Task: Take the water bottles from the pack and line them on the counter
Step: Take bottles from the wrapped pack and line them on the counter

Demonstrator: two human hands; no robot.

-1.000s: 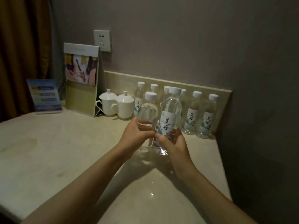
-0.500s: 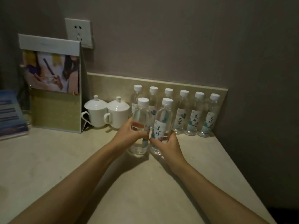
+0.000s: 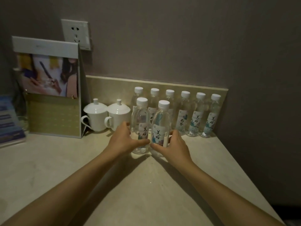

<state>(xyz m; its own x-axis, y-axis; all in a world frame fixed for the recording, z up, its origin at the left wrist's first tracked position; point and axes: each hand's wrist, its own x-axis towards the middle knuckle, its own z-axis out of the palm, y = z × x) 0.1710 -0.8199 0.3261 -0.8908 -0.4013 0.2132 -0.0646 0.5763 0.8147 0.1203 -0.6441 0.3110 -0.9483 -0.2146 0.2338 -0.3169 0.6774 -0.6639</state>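
The front two bottles (image 3: 140,126) hide the labels of the row behind; the blue leaflet (image 3: 8,121) left of the cups (image 3: 97,116) is cut off and unreadable.

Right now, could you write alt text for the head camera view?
Two bare hands, left hand and right hand, each grip a water bottle on a beige counter, before a back row of six bottles. Two lidded white cups stand left.

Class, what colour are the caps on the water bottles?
White, on every water bottle; clearest in the head view.

hands (image 3: 149,142) gripping two bottles (image 3: 150,128), counter (image 3: 65,160)
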